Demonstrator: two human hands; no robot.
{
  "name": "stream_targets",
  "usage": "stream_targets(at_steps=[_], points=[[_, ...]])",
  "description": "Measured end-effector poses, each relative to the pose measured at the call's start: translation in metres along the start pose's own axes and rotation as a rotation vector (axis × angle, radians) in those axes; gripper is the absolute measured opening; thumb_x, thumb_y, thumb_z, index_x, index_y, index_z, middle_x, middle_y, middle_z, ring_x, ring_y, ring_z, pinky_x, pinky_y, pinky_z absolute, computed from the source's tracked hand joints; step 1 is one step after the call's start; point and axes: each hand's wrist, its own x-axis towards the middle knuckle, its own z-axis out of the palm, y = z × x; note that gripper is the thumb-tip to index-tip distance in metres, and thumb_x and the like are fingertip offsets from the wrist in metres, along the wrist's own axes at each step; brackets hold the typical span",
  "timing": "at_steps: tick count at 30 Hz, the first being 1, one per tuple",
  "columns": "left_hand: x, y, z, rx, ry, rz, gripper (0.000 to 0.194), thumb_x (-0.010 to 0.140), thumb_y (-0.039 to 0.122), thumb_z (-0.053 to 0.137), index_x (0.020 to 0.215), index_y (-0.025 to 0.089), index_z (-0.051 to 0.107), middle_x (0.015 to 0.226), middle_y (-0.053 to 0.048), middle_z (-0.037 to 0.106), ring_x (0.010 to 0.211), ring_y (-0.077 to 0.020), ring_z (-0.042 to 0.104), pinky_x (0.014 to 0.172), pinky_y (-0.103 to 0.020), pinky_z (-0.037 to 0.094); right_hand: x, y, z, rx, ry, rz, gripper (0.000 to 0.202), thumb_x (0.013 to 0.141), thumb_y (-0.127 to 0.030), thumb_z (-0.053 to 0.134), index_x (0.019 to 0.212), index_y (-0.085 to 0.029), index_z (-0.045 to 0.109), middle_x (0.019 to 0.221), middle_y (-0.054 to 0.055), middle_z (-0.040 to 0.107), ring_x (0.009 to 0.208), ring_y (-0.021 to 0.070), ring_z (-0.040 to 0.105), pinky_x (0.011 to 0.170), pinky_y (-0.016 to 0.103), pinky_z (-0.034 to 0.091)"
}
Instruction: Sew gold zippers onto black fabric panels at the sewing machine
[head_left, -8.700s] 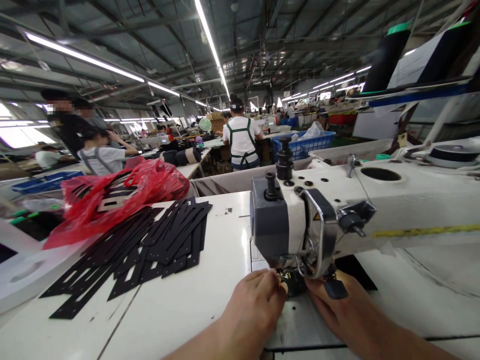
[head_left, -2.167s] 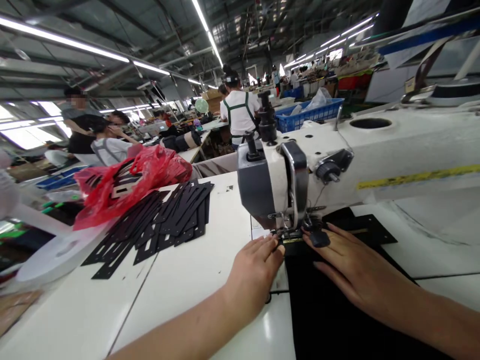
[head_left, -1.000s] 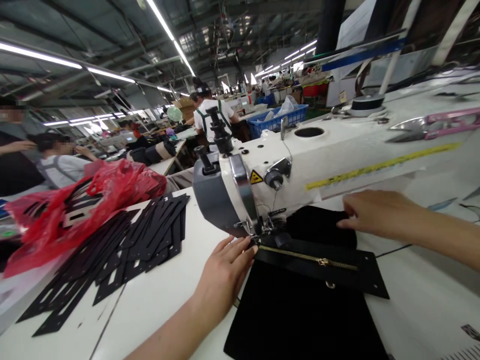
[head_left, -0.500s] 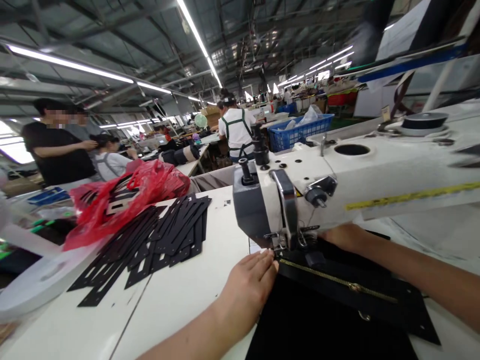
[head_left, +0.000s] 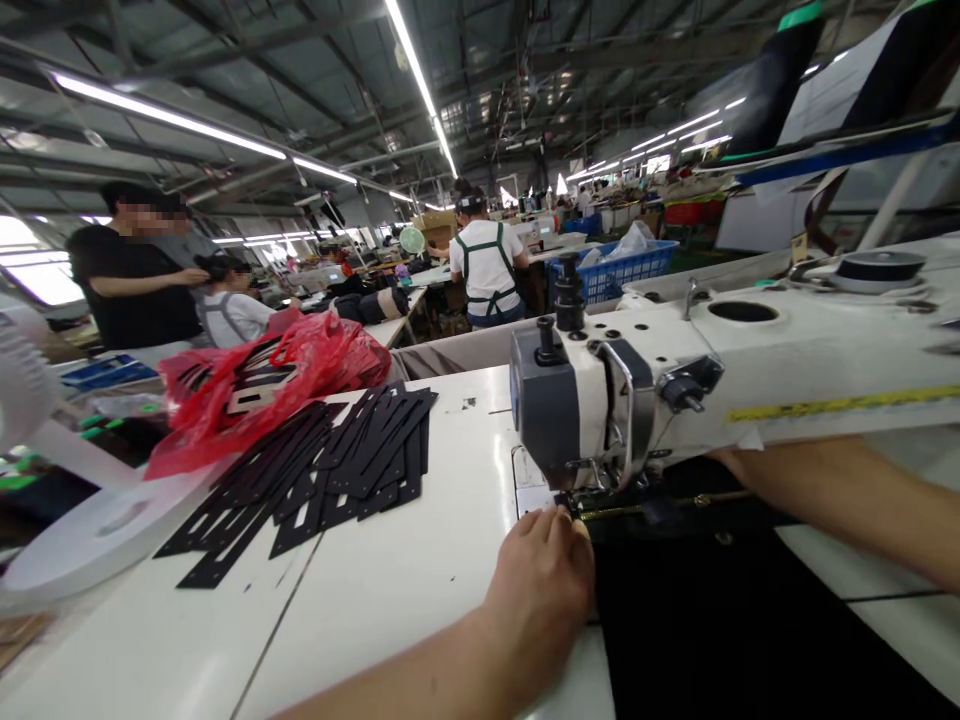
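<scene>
A white sewing machine [head_left: 795,370] with a dark grey head stands over the table in front of me. Beneath its needle area lies a black fabric piece [head_left: 705,620] with a gold zipper [head_left: 611,512] running almost level across it. My left hand [head_left: 546,590] is closed, fingers curled on the fabric's left edge by the zipper's end, just left of the presser foot. Behind the fabric, under the machine arm, my right hand [head_left: 739,462] reaches in from the right. Its fingers are hidden by the machine and the dark cloth.
Black cut strips [head_left: 352,460] lie in a loose pile on the left of the white table [head_left: 390,590]. Beside them are a red plastic bag [head_left: 300,375] and a white fan [head_left: 97,525]. A blue basket [head_left: 626,272] and several people are farther back.
The fabric has turned, so its zipper went from a downward slant to nearly level. My left fingers have curled more, and my right forearm has risen. The whole view has shifted slightly.
</scene>
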Motion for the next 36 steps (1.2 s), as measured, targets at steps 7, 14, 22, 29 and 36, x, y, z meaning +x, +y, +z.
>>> stream_targets(at_steps=[7,14,22,29,36], points=[[-0.011,-0.007,0.000,-0.100,0.011,-0.069,0.012,0.089,0.015,0.050,0.095,0.011,0.059,0.100,-0.014,0.063,0.087,-0.0245,0.063,0.068,-0.037,0.055,-0.045,-0.078,0.036,0.057,-0.045,-0.399,0.028,0.086,-0.010,0.036,0.092,-0.018,0.063,0.090,0.009,0.068,0.082,0.0208,0.064,0.073,0.036,0.053],[-0.011,-0.013,0.002,-0.139,0.063,0.008,0.024,0.094,0.015,0.039,0.095,0.009,0.062,0.105,-0.016,0.066,0.095,-0.0252,0.064,0.075,-0.037,0.055,-0.039,-0.086,0.046,0.108,0.034,-0.381,0.036,0.083,-0.003,0.031,0.093,-0.017,0.063,0.089,0.007,0.070,0.082,0.0179,0.067,0.073,0.029,0.055],[-0.008,-0.009,-0.001,-0.094,0.089,0.095,0.033,0.095,0.011,0.030,0.094,0.002,0.063,0.093,-0.018,0.067,0.090,-0.0252,0.065,0.069,-0.035,0.055,-0.055,-0.078,0.057,0.063,-0.028,-0.379,0.044,0.079,-0.003,0.038,0.111,-0.025,0.060,0.111,0.005,0.065,0.099,0.0204,0.063,0.086,0.034,0.053],[-0.007,-0.007,-0.002,-0.067,0.075,0.094,0.035,0.095,0.009,0.028,0.094,0.002,0.063,0.091,-0.018,0.067,0.092,-0.0253,0.064,0.069,-0.035,0.055,-0.053,-0.082,0.055,0.061,-0.038,-0.350,0.045,0.077,-0.003,0.040,0.110,-0.023,0.062,0.105,0.006,0.067,0.095,0.0208,0.064,0.084,0.035,0.054],[-0.006,-0.006,-0.001,-0.048,0.072,0.082,0.034,0.094,0.009,0.029,0.093,0.004,0.063,0.091,-0.017,0.067,0.087,-0.0244,0.065,0.065,-0.034,0.055,-0.042,-0.091,0.046,0.121,0.028,-0.388,0.039,0.080,-0.001,0.033,0.091,-0.019,0.066,0.092,0.007,0.070,0.084,0.0188,0.067,0.076,0.032,0.056]])
